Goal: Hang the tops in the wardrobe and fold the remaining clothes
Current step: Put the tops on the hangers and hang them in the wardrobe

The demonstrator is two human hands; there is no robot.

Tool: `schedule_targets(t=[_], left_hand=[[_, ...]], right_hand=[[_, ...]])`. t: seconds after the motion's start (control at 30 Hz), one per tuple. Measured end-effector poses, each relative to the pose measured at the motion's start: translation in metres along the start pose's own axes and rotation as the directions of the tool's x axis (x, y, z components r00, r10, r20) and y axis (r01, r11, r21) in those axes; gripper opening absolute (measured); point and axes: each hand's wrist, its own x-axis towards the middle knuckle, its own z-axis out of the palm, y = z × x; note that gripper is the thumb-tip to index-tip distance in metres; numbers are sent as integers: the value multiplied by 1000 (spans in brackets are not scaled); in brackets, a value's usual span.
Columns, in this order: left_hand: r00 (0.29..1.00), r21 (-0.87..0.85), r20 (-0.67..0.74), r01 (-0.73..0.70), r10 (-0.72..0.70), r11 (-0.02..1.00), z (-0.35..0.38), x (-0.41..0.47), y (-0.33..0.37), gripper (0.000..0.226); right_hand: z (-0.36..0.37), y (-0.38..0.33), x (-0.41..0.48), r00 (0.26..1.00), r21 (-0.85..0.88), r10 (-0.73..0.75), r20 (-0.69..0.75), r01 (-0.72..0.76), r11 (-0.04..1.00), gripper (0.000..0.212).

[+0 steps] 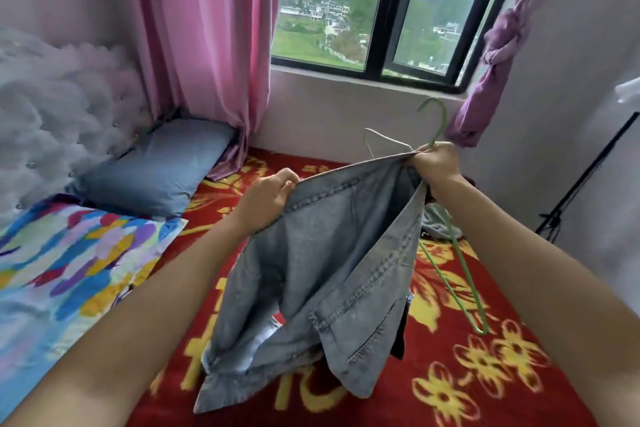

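Observation:
A faded blue denim garment (322,274) hangs in the air over the bed, stretched between both hands. My left hand (268,198) pinches its upper edge on the left. My right hand (438,166) grips the other end of that edge together with a green wire hanger (453,253), whose hook sticks up above the fist and whose frame hangs down to the right. A white hanger (375,137) pokes out behind the denim's top edge. A grey garment (434,222) lies on the bed behind my right wrist, mostly hidden.
The bed carries a red blanket with yellow flowers (485,374), a colourful sheet (69,270) and a blue-grey pillow (162,170) at the left. Pink curtains (214,45) and a window (391,10) are ahead. A dark stand (585,184) leans at the right wall.

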Motion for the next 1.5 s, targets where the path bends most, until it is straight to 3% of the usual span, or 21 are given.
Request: schedule_targets(t=[0.13, 0.23, 0.33, 0.43, 0.53, 0.67, 0.73, 0.8, 0.87, 0.97, 1.03, 1.13, 1.23, 1.33, 1.4, 1.5], left_hand=[[961, -48, 273, 50, -35, 998, 34, -16, 4, 55], [885, 223, 440, 59, -154, 973, 82, -41, -4, 27], [864, 183, 374, 287, -336, 940, 113, -52, -12, 34], [887, 259, 225, 345, -403, 902, 109, -38, -11, 27], [947, 321, -92, 319, -306, 892, 102, 8, 9, 27], [935, 65, -216, 301, -281, 951, 119, 82, 54, 25], [931, -37, -131, 337, -339, 941, 146, 96, 58, 40], [903, 3, 58, 426, -425, 905, 181, 79, 49, 59], [820, 113, 225, 515, -527, 850, 223, 37, 30, 74], [655, 283, 354, 606, -668, 743, 275, -49, 0, 77], [554, 388, 421, 606, -718, 695, 302, -107, -17, 73], [460, 535, 485, 517, -743, 669, 332, -173, -35, 66], [424, 585, 551, 418, -719, 695, 356, -216, -48, 56], [409, 600, 611, 320, -678, 733, 381, -236, -64, 55], [428, 617, 614, 264, -664, 741, 396, -241, -74, 61], [513, 645, 581, 184, -632, 742, 417, -244, -90, 69]], right_hand=[[-22, 9, 9, 999, 56, 29, -40, -27, 998, 29], [-35, 16, 15, 996, 34, 53, -67, -50, 998, 30], [-51, 39, 21, 988, -1, 99, -120, -100, 995, 32], [-76, 63, 32, 969, -64, 144, -200, -160, 985, 28], [-111, 85, 48, 942, -139, 159, -295, -207, 969, 16], [-141, 125, 63, 854, -180, 246, -459, -360, 915, 26], [-141, 154, 67, 848, -184, 342, -404, -441, 878, 35], [-132, 192, 60, 849, -181, 454, -272, -508, 842, 36], [-120, 233, 44, 833, -249, 520, -188, -552, 796, 38], [-99, 287, 10, 810, -330, 579, -100, -575, 748, 30], [-83, 318, -14, 791, -377, 610, -45, -579, 723, 27], [-60, 353, -44, 803, -427, 596, 25, -530, 732, 15], [-44, 384, -72, 815, -505, 572, 89, -458, 731, 29], [-31, 410, -96, 795, -497, 584, 166, -444, 746, 22], [-24, 425, -112, 779, -468, 597, 194, -461, 754, 24], [-16, 444, -129, 781, -457, 573, 249, -426, 780, 31]])
